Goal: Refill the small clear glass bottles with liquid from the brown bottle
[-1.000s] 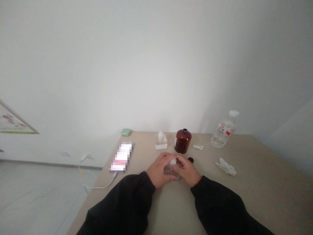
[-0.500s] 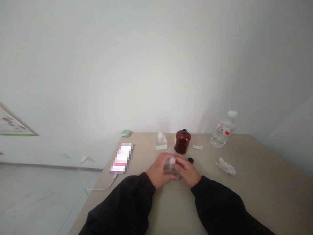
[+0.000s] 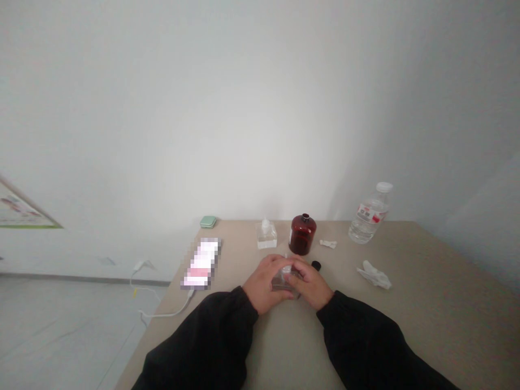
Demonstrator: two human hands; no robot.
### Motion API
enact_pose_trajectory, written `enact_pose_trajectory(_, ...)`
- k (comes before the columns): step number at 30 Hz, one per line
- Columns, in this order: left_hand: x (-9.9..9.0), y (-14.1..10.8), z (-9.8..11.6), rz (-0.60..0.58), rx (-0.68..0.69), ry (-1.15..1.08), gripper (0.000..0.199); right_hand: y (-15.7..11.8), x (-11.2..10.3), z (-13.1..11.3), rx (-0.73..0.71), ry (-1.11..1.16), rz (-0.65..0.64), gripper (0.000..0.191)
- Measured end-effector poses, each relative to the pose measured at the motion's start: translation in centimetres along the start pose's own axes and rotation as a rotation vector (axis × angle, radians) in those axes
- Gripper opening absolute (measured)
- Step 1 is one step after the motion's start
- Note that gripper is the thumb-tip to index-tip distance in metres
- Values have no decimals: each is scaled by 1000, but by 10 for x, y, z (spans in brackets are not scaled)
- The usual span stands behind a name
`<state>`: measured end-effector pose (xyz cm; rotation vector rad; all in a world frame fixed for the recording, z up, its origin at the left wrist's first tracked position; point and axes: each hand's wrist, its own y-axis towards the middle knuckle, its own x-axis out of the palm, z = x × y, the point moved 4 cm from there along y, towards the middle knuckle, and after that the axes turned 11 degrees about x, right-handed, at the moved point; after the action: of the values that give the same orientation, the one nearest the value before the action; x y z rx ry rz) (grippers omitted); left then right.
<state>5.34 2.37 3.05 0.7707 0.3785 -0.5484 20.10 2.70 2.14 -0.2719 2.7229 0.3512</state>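
The only view is worn on the person's head, looking forward and down across the surface [image 3: 406, 260] toward the wall [image 3: 260, 108] beyond it. The left hand [image 3: 264, 284] and right hand [image 3: 309, 284] appear close, low in the frame, at the surface's near side.

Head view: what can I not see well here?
Head view:
The clear square bottle: mostly hidden by the left hand and right hand.
The phone: screen blurred by pixelation.
The wall poster: cut off by the left edge.
The water bottle's label: too small to read.

The held glass bottle [image 3: 289, 283] sits before a jar [image 3: 303, 234], a phone [image 3: 201, 264] to its left.
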Motion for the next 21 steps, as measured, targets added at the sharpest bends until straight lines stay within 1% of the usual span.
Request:
enact_pose_trajectory(4,0,0,-1,-3,11,2,70,-1,-1,-1,6,29,-22,39)
enact_pose_trajectory(11,0,-1,-3,-8,-2,10,72,0,-1,2,33,51,-17,41)
enact_pose_trajectory(17,-1,1,-1,-8,3,9,73,-1,-1,-3,10,58,-28,39)
enact_pose_trajectory(21,0,-1,-3,-6,3,11,73,0,-1,1,7,61,-24,36)
